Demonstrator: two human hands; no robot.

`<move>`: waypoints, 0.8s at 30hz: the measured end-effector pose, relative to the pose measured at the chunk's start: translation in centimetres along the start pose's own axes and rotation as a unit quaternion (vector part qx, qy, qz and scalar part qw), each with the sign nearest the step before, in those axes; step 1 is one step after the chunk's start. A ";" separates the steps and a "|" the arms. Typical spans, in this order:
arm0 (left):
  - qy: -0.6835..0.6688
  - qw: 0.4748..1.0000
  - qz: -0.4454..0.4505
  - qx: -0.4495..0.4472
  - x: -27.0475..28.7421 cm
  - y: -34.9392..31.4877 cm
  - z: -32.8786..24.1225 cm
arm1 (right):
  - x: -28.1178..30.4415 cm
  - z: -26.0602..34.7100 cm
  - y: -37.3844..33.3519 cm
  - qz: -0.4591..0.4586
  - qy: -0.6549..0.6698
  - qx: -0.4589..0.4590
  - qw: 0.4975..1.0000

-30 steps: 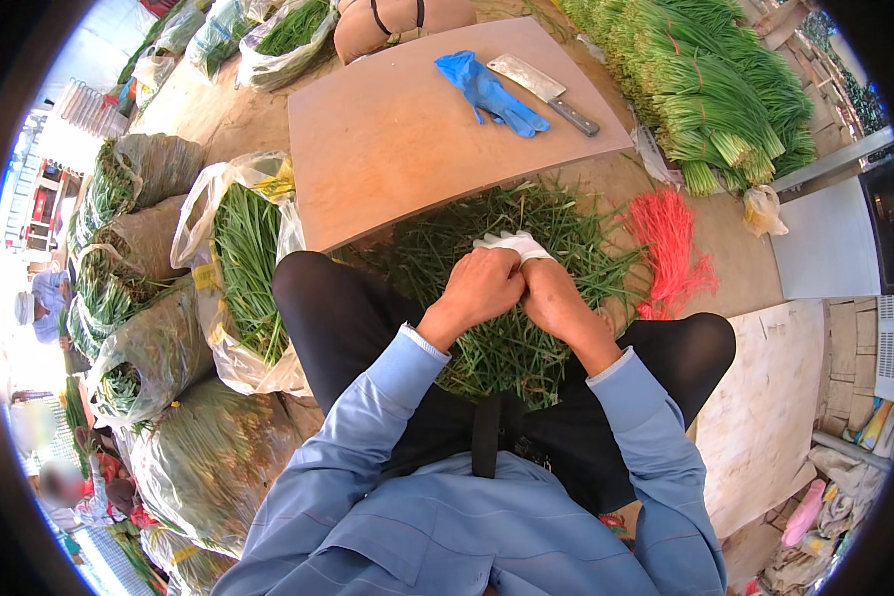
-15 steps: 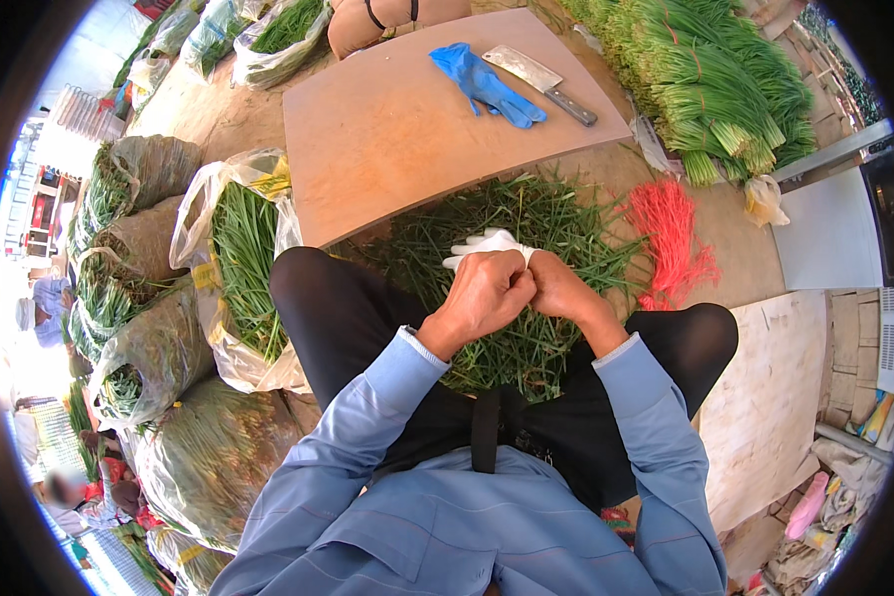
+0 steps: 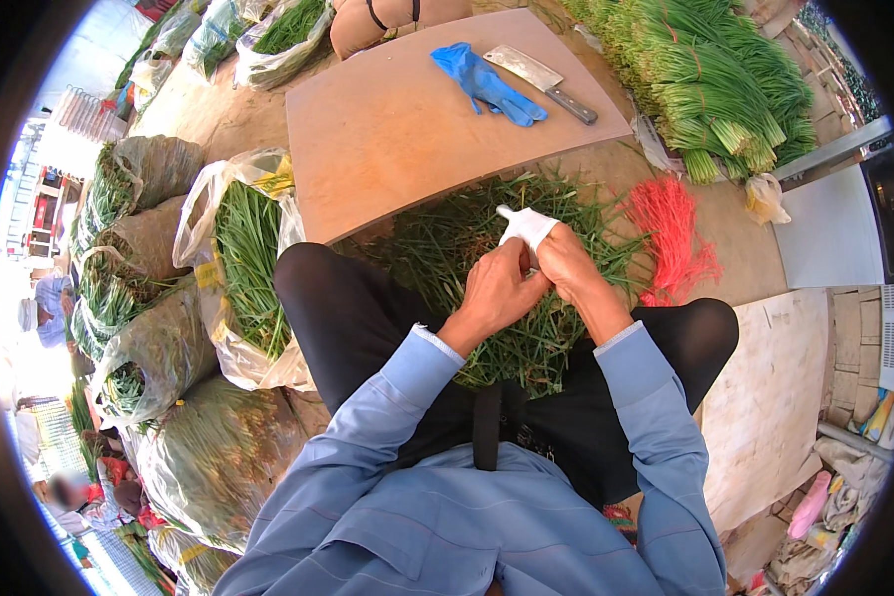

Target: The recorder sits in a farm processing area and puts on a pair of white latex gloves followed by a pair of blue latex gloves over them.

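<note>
A white glove is at the fingertips of my right hand, covering them, so I cannot see how those fingers are bent. One narrow finger of the glove sticks out to the left. My left hand is closed, its thumb and fingers pinching near the glove's edge beside the right hand. Both hands hover over a heap of loose green leaves between my knees. Beyond it, a board carries a blue glove and a cleaver with a dark handle.
An open plastic bag of green stalks stands by my left knee, with more full bags farther left. Red ties lie to the right of the heap. Banded green bundles are stacked at the far right.
The white glove has turned, from pointing left to pointing up and left, and now covers the right fingertips. My left hand has shifted slightly right and down.
</note>
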State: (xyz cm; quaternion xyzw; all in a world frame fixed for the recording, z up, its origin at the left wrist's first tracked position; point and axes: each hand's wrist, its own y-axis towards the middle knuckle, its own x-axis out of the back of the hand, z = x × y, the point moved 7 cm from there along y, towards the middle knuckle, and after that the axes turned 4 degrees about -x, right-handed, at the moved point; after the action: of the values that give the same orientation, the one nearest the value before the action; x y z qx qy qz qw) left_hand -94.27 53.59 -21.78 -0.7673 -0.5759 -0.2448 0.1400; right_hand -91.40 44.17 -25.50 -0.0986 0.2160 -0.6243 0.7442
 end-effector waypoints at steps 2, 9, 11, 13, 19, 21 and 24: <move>0.036 0.995 -0.088 0.001 0.5 0.2 0.5 | -0.2 -0.2 0.0 0.023 0.013 0.002 1.000; -0.034 0.992 -0.090 -0.079 -1.2 -0.4 -0.6 | 0.6 -0.8 0.4 -0.015 0.042 0.001 0.999; -0.057 0.987 -0.120 -0.093 -0.8 -0.5 -1.3 | 0.4 0.4 0.2 0.002 0.061 0.014 0.998; -0.078 0.986 -0.113 -0.093 -0.3 -0.6 -1.6 | -0.2 1.2 -0.1 0.030 0.126 0.006 0.992; -0.071 0.966 -0.183 -0.167 1.0 -1.4 -2.9 | -0.8 2.7 -0.7 0.020 0.096 0.055 0.994; -0.068 0.965 -0.186 -0.170 1.3 -1.9 -2.8 | -1.7 3.1 -1.4 0.052 0.061 0.010 0.997; -0.037 0.966 -0.180 -0.182 0.7 -2.2 -3.0 | -0.2 2.9 -2.1 0.022 -0.115 -0.003 0.993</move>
State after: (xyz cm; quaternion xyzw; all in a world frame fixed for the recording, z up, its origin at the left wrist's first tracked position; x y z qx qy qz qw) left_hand -96.87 53.31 -19.06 -0.6724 -0.6547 -0.3382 -0.0698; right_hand -91.98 43.63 -22.00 -0.1673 0.1325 -0.5915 0.7776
